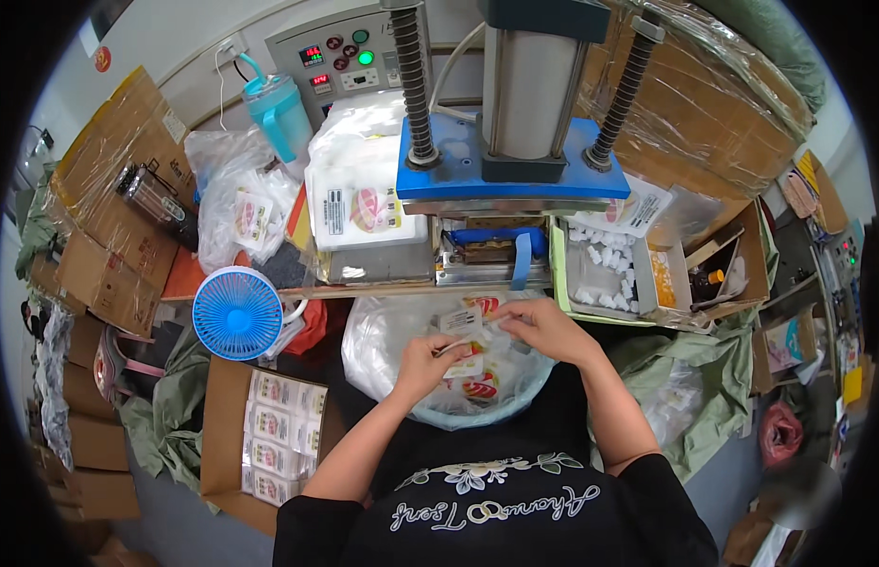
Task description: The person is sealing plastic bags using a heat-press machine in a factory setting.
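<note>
Both hands are over a light blue basin (503,412) in my lap, with clear plastic film bunched at its left side. In the basin lie small printed plastic pouches (481,386), white and clear with red and yellow pictures. My left hand (424,367) is closed, its thumb and fingers pinched on the edge of a pouch. To its right, my right hand (545,329) has its fingertips drawn together beside the upper pouches; what they hold, if anything, is too small to make out.
Beyond the basin stands a press with a blue plate (515,175). A green-edged box (600,274) of small white pieces is right of it. A stack of printed bags (364,198), a blue fan (236,312) and a teal cup (279,123) stand left. A carton (227,435) holds pouch sheets.
</note>
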`<state>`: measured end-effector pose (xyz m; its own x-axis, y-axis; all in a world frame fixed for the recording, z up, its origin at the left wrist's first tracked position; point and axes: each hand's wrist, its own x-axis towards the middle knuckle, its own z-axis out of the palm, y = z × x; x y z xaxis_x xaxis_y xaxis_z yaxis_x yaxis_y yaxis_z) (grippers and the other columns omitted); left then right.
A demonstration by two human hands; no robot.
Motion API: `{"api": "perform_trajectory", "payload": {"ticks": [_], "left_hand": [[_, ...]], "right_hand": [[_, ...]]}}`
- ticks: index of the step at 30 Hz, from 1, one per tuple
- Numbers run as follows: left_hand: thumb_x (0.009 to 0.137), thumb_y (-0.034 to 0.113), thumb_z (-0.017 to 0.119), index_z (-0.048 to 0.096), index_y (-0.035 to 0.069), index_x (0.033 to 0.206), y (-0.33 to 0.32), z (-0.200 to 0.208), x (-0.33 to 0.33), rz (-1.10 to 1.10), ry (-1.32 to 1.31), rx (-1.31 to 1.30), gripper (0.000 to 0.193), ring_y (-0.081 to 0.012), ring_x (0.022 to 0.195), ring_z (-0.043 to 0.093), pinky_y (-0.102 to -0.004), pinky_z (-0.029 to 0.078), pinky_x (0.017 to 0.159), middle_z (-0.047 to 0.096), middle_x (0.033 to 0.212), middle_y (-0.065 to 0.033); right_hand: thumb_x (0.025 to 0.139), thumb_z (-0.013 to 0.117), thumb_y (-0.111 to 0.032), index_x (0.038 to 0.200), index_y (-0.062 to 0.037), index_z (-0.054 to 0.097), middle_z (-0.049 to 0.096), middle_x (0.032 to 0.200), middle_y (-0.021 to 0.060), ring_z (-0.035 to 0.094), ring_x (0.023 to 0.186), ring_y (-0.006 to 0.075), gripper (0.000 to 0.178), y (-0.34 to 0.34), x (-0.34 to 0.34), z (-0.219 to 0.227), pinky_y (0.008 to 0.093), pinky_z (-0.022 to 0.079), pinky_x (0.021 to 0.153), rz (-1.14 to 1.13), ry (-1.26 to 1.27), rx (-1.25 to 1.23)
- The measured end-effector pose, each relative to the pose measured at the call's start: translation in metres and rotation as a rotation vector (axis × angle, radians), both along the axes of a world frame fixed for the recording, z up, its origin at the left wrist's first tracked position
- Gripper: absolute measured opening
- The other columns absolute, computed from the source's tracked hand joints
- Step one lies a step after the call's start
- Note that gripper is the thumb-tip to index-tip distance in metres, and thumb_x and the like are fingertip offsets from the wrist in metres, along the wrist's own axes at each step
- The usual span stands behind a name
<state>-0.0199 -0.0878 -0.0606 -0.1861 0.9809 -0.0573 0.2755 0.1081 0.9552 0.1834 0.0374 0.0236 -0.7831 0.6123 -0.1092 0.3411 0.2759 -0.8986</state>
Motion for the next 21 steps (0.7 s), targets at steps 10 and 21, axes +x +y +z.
{"api": "perform_trajectory", "payload": {"ticks": [10,21], "left_hand": [[0.086,0.017,0.069,0.067,-0.006,0.100,0.062,0.050,0.024,0.128,-0.711,-0.105,0.027,-0.0146,0.073,0.065,-0.0294,0.053,0.062,0.068,0.088,-0.0106],[0.088,0.018,0.068,0.064,-0.004,0.105,0.084,0.072,-0.010,0.049,-0.427,-0.215,0.028,-0.0161,0.078,0.068,-0.0307,0.054,0.065,0.070,0.092,-0.0107]], "right_hand": [[0.093,0.055,-0.009,0.128,-0.0066,0.052,0.060,0.101,0.0044,0.060,0.082,0.0143,0.035,0.032,0.024,0.016,0.0263,0.048,0.074,-0.552,0.335,-0.194],[0.099,0.053,-0.026,0.128,-0.0018,0.051,0.060,0.085,0.0053,0.058,0.064,0.0109,0.038,0.045,0.057,0.000,0.0213,0.049,0.057,-0.583,0.677,-0.560]]}}
